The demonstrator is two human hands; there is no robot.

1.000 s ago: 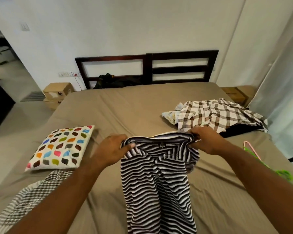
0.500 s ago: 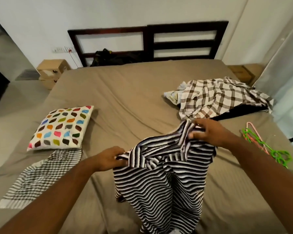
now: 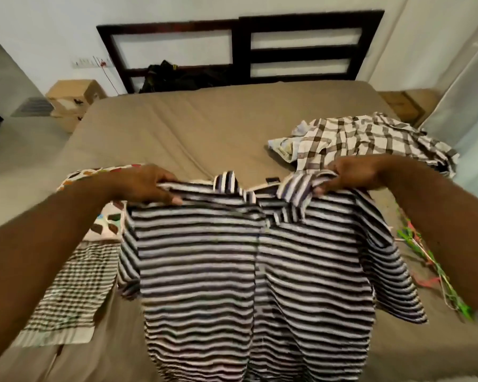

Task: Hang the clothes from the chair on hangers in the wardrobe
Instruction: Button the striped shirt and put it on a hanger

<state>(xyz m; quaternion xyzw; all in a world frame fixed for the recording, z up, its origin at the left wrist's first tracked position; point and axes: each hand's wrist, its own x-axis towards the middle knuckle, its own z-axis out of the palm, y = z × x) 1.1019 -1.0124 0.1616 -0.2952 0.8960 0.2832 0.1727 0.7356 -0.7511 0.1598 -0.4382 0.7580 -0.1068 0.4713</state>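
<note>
The striped shirt [image 3: 248,257] is held spread out above the foot of the bed [image 3: 204,128], front facing the camera, collar uppermost, its body hanging down out of view.

Left hand [image 3: 146,186]: grip clenched on the shirt's shoulder seam, thumb on the near face.
Right hand [image 3: 353,175]: grip clenched on bunched fabric at the opposite shoulder, beside the collar.

A brown-and-white checked shirt [image 3: 364,139] lies crumpled on the right side of the bed, behind the right hand. Green and pink hangers [image 3: 414,244] lie on the bed's right edge, partly hidden by the right forearm; they are blurred, so their number cannot be told.

A spotted cushion [image 3: 105,224] and a small-check cloth [image 3: 75,288] lie on the left side of the bed, the cloth nearer the camera. A dark headboard [image 3: 240,51] stands against the wall. Cardboard boxes [image 3: 72,97] sit on the floor at the left.
</note>
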